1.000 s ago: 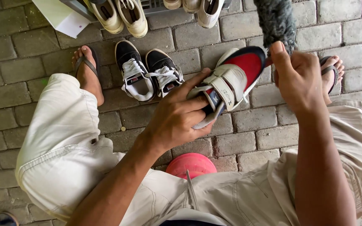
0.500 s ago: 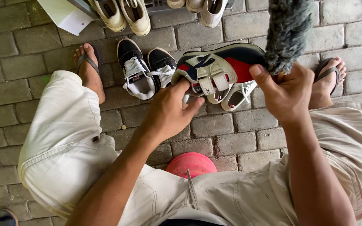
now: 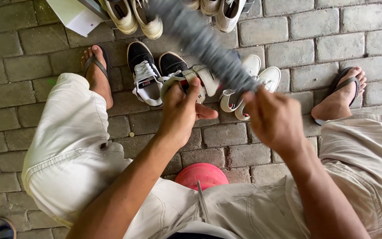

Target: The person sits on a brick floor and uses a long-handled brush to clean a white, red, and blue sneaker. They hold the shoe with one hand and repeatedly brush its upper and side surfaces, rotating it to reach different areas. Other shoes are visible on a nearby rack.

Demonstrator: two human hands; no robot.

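So you're sitting low over the brick paving [image 3: 32,66], knees spread, pale shorts [image 3: 71,146] on, flip-flops on both feet. Your left hand [image 3: 183,110] is wrapped around a sneaker [image 3: 200,79] with light straps and a bit of red showing. The fingers curl over its top and the thumb sticks out to the side, so that's a proper grip, held up in front of you above the ground.

Your right hand [image 3: 276,119] is closed around the bottom end of a grey fuzzy duster [image 3: 204,42]. It runs up and away from your fist toward the top of the view, crossing right over the sneaker. It's smeared with motion blur, so you can't tell whether it's actually touching the shoe or just passing in front of it.

On the ground just beyond your hands there's a pair of black sneakers with white laces [image 3: 149,73], sitting side by side near your left foot. A pair of white sneakers [image 3: 255,82] lies right behind the duster, partly hidden by it and your right hand. More cream-coloured shoes [image 3: 133,17] line the top edge, beside a white sheet [image 3: 74,15]. Between your knees there's a pink round thing [image 3: 201,175], mostly covered by your shorts.
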